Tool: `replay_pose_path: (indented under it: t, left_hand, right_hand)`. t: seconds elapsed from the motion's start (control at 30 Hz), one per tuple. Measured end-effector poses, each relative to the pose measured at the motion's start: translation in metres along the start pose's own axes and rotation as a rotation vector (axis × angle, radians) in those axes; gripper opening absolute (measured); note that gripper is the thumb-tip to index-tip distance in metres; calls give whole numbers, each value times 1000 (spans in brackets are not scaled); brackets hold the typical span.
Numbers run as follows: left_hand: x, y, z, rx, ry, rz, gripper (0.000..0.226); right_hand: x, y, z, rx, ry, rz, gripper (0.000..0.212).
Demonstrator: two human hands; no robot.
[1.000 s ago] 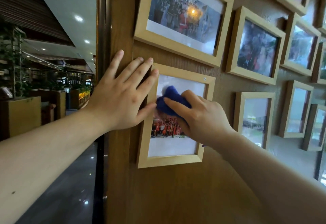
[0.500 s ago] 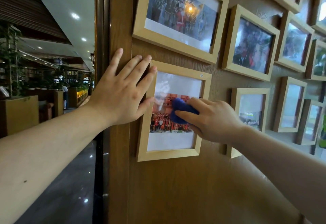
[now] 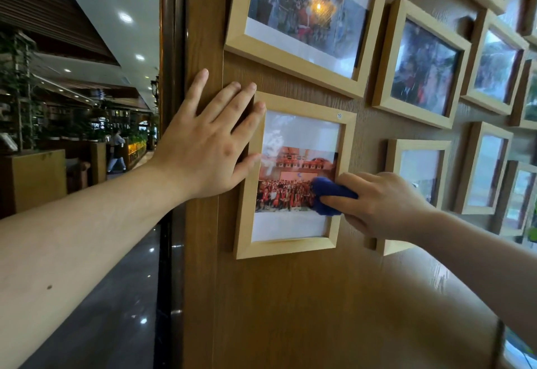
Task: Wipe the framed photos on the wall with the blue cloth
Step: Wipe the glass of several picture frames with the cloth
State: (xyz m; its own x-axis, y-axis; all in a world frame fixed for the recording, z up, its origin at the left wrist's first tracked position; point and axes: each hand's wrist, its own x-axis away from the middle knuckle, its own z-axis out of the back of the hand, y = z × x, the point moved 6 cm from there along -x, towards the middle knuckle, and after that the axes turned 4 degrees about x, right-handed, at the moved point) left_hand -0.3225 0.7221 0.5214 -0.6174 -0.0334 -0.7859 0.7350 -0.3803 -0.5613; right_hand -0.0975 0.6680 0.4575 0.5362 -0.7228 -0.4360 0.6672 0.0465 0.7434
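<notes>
A light wooden framed photo [image 3: 293, 248] of a crowd in red hangs low on the brown wood wall. My right hand [image 3: 380, 204] is shut on a bunched blue cloth [image 3: 328, 195], pressing it on the glass at the photo's right side, by the frame's right edge. My left hand [image 3: 207, 142] lies flat with fingers spread on the wall, fingertips over the frame's upper left corner, thumb on its left edge. A larger framed photo [image 3: 305, 57] hangs just above.
Several more light wooden frames [image 3: 421, 63] fill the wall to the right. A dark vertical post [image 3: 171, 49] marks the wall's left edge. Beyond it lie a glossy dark floor, planters and a distant person walking.
My right hand has carried the blue cloth from the upper left of the glass down and right to the photo's right edge. My left hand has stayed on the frame's corner.
</notes>
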Motion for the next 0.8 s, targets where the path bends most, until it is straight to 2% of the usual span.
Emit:
replay_pose_path:
  t: [0.2, 0.3, 0.4, 0.6, 0.8]
  left_hand:
    - [-1, 0, -1, 5, -5, 4, 70]
    - [0, 0, -1, 4, 2, 5, 70]
    - [-1, 0, 0, 3, 6, 4, 70]
    - [-1, 1, 0, 12, 10, 7, 70]
    - [-1, 1, 1, 20, 6, 10, 69]
  right_hand:
    - [-31, -63, 24, -49, 106, 203, 46]
    - [-41, -78, 26, -74, 136, 230, 45]
    - [-32, -70, 20, -69, 96, 219, 47]
    - [1, -32, -6, 24, -114, 159, 39]
    - [7, -31, -5, 94, -123, 159, 35]
